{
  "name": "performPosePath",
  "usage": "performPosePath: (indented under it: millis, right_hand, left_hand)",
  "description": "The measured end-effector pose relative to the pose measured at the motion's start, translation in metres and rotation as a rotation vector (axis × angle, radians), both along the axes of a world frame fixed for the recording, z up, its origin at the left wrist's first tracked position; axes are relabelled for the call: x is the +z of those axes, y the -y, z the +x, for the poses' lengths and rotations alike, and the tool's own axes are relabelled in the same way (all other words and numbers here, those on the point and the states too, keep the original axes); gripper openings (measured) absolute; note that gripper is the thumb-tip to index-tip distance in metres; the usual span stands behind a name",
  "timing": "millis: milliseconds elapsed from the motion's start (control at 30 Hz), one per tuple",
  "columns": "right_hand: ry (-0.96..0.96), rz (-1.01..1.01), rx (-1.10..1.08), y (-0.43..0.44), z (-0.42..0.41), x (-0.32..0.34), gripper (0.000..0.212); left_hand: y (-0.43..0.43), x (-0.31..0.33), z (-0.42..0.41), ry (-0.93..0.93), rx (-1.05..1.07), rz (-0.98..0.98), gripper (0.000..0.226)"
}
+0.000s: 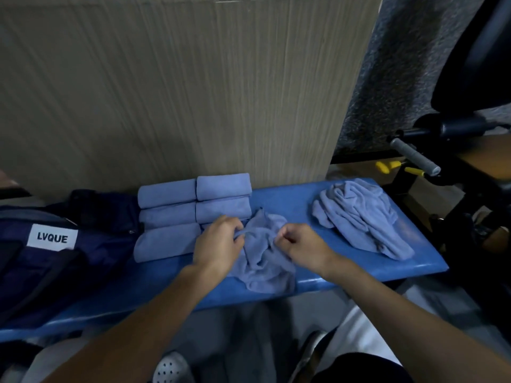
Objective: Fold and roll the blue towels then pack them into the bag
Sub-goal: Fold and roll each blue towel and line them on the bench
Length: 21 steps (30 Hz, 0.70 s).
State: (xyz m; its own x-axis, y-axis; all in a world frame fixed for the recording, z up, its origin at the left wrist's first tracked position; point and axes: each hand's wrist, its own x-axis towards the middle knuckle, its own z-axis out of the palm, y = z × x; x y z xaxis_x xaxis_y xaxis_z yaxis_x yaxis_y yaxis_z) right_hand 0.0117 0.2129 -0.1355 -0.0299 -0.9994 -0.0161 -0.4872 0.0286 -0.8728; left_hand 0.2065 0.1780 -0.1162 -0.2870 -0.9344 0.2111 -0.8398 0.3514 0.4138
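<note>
Head view: both hands, left hand (218, 241) and right hand (301, 246), pinch the limp crumpled towel (262, 261) beside the rolled towels (193, 211); best gripped at its corners.

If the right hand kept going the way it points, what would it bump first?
The right hand points left and away, and it already pinches the crumpled towel. Past that, it would probably bump the rolled towels, though depth is unclear.

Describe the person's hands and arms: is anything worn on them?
The left hand and right hand are bare, with no gloves, watch or rings visible. The left forearm and right forearm are bare too; no sleeves show.
</note>
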Motion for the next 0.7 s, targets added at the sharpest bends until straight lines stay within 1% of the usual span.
performPosePath:
  millis: [67,133,200,300,400,467,533,600,667,700]
  right_hand:
    - [-0.002,0.075,0.074,-0.003,0.003,-0.008,0.037]
    - [-0.072,0.067,0.029,0.002,0.001,-0.016,0.037]
    - [-0.159,-0.001,-0.06,0.014,-0.004,-0.026,0.027]
    - [-0.207,-0.052,-0.143,0.035,-0.007,-0.03,0.004]
    - [-0.262,0.002,-0.07,0.059,0.002,-0.027,0.019]
    - [-0.306,0.044,0.009,0.069,0.005,-0.03,0.021]
    - [-0.443,0.103,0.13,0.081,0.009,-0.039,0.022]
    - [-0.576,0.119,0.206,0.087,0.012,-0.05,0.024]
    - [-0.605,0.106,0.204,0.09,0.013,-0.053,0.029]
    - [-0.57,0.092,0.17,0.089,0.013,-0.051,0.031]
  left_hand:
    - [-0.002,-0.008,0.006,0.029,0.047,0.041,0.007]
    - [-0.002,-0.017,0.012,0.018,0.066,0.069,0.009]
    - [-0.002,-0.025,0.017,-0.056,0.05,0.104,0.009]
    - [-0.006,-0.03,0.017,-0.245,-0.027,0.166,0.017]
    - [-0.005,-0.031,0.013,-0.424,0.022,0.262,0.021]
    - [-0.006,-0.026,0.007,-0.512,0.061,0.309,0.02]
    - [-0.003,-0.021,0.006,-0.533,0.064,0.28,0.018]
    - [0.001,-0.017,0.007,-0.521,0.063,0.235,0.019]
    - [0.004,-0.014,0.01,-0.491,0.054,0.184,0.019]
    - [0.005,-0.012,0.011,-0.479,0.053,0.147,0.018]
